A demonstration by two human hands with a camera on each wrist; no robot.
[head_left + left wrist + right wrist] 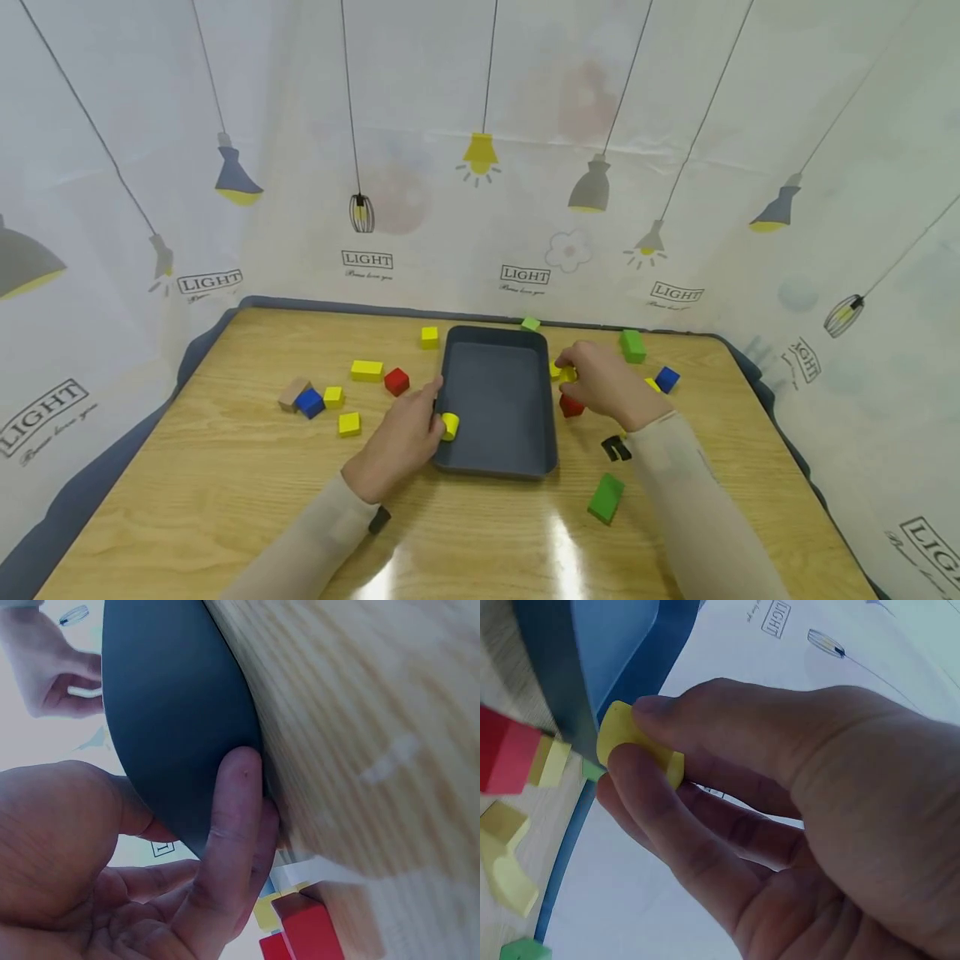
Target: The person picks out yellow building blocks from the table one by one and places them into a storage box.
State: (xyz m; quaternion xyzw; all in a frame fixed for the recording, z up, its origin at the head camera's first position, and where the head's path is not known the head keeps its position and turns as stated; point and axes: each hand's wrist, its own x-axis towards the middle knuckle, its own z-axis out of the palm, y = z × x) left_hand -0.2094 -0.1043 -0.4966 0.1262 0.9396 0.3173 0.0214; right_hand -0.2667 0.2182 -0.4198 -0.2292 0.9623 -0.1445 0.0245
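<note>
A dark grey rectangular tray lies in the middle of the wooden table. My left hand grips its left wall; the left wrist view shows fingers against the outer side, with the thumb partly hidden behind the wall. Beside that thumb, a yellow rounded block sits inside the tray. Right of the tray, my right hand pinches a yellow block between thumb and fingers, above the table. Below this hand are a red block and another yellow block, partly covered.
Left of the tray lie several yellow blocks, a red block, a blue block and a tan block. On the right are green blocks and a blue block. A printed curtain stands behind the table.
</note>
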